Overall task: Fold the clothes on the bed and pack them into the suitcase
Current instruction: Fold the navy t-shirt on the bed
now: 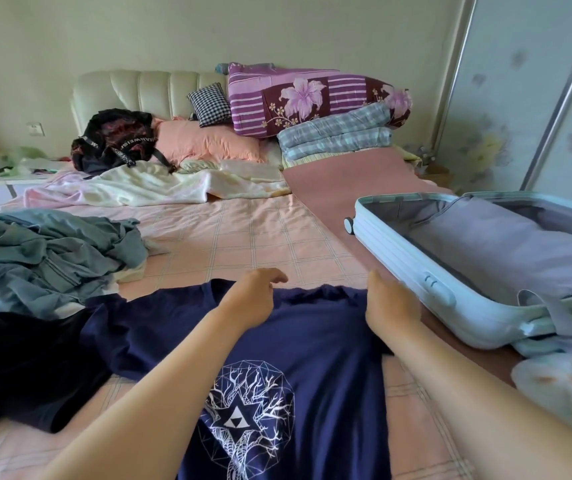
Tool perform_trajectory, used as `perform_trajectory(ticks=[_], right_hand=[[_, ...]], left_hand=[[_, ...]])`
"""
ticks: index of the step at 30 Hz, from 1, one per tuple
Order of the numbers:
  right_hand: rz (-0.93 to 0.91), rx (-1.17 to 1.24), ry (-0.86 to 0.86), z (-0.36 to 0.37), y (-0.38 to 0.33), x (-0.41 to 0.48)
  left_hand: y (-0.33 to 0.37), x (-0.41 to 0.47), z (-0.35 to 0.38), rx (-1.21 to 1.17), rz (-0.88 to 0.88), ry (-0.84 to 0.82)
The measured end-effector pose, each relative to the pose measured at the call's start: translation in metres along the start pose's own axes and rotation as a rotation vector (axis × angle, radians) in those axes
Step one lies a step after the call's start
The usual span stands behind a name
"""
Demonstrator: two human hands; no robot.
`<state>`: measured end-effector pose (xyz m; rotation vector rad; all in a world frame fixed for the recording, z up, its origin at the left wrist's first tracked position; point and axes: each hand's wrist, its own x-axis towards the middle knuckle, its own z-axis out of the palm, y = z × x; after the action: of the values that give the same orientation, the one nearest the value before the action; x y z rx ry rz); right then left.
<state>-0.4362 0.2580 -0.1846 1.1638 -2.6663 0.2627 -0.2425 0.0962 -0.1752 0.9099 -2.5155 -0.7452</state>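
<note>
A navy T-shirt [315, 341] with a white tree print lies spread flat on the bed in front of me, its top edge away from me. My left hand [253, 297] rests on the shirt's far edge near the middle, fingers loosely extended past the hem. At the shirt's far right corner sits my right hand [390, 304], thumb up; its fingers are hidden behind the hand. The pale blue suitcase [412, 258] lies open on the bed just right of that hand, with grey lining and a folded grey item inside.
A heap of grey-blue clothes [45, 254] lies at the left, a dark garment [18, 368] below it. Pillows, folded quilts [312, 98] and a black bag [115, 140] crowd the headboard. A white plastic bag [561, 386] sits at the right edge.
</note>
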Motion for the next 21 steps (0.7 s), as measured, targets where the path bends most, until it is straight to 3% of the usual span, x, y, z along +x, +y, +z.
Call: perform_trajectory(ticks=[2,3,5,8,10,13,17,21], right_hand=[[-0.136,-0.242,-0.054,0.008,0.002,0.012],[-0.216,-0.252,-0.073,0.014,0.0,0.019],[-0.35,-0.11,-0.144,0.023,-0.012,0.033],[-0.379,0.163,-0.268,0.033,-0.042,0.05],[-0.394,0.133,-0.268,0.046,-0.062,0.058],[-0.399,0.035,-0.233,0.064,-0.082,0.071],[-0.355,-0.013,0.006,0.069,-0.088,0.094],[-0.329,-0.146,0.081,0.079,-0.092,0.109]], left_hand=[[-0.014,0.008,0.0,0.146,-0.051,-0.037],[-0.021,0.011,0.0,0.222,-0.071,-0.07],[-0.033,0.017,0.0,0.358,-0.108,-0.14],[-0.049,0.023,-0.001,0.554,-0.134,-0.196],[-0.06,0.026,-0.003,0.559,-0.128,-0.192],[-0.078,0.032,-0.006,0.491,-0.103,-0.149],[-0.1,0.042,-0.013,0.581,-0.054,0.023],[-0.119,0.047,-0.029,0.688,-0.173,0.027]])
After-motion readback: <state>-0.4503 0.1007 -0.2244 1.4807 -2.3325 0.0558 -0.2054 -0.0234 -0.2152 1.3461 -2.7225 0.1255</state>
